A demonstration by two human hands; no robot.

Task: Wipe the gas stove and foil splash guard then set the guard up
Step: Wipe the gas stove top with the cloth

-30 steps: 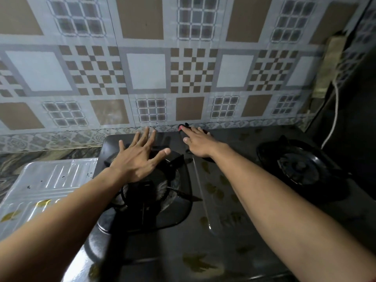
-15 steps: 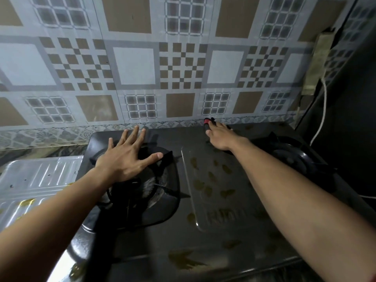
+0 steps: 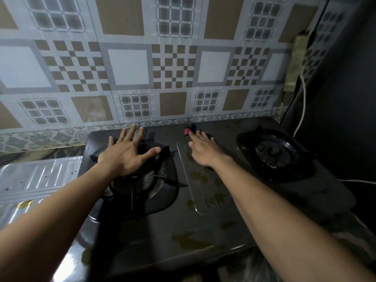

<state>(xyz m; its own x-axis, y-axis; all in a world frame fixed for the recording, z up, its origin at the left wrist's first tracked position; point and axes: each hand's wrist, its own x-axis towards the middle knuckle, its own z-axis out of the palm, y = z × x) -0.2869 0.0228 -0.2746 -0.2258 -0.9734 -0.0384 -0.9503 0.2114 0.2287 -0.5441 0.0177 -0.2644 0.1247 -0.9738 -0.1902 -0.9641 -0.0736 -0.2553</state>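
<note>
The black two-burner gas stove [image 3: 203,231] fills the middle of the view, its glass top spotted with yellowish grease stains. My left hand [image 3: 126,153] rests flat with fingers spread on the left burner grate [image 3: 142,186], holding nothing. My right hand [image 3: 203,151] presses down at the stove's back centre on a dark cloth [image 3: 186,131], of which only a red tip and a dark edge show past the fingertips. The foil splash guard [image 3: 40,180] lies flat on the counter left of the stove, ribbed, silver and speckled with dirt.
The right burner [image 3: 272,155] stands uncovered at the right. A patterned tiled wall [image 3: 130,66] rises directly behind the stove. At the right corner a power strip [image 3: 296,64] hangs with a white cable [image 3: 303,102] running down beside a dark wall.
My right hand slid with the cloth to the right along the stove's back edge, then back toward the centre. My left hand stayed on the left burner.
</note>
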